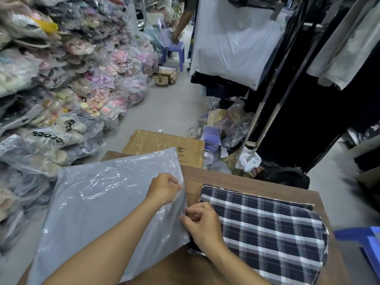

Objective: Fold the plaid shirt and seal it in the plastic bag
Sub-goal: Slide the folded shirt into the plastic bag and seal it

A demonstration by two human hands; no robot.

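A folded plaid shirt (pixel 267 229), dark navy with white and grey checks, lies flat on the right of a brown wooden table (pixel 236 179). To its left a large frosted grey plastic bag (pixel 98 204) lies flat and looks empty. My left hand (pixel 164 187) pinches the bag's right edge near the top. My right hand (pixel 200 223) pinches the same edge lower down, beside the shirt's left side. Both hands grip the bag's mouth where its layers meet.
A taped cardboard box (pixel 164 146) sits behind the table. Stacks of bagged footwear (pixel 61 89) fill the left wall. A clothes rack (pixel 308 79) with hanging garments stands on the right. A blue stool (pixel 368 243) is at the right edge. A person bends over far back.
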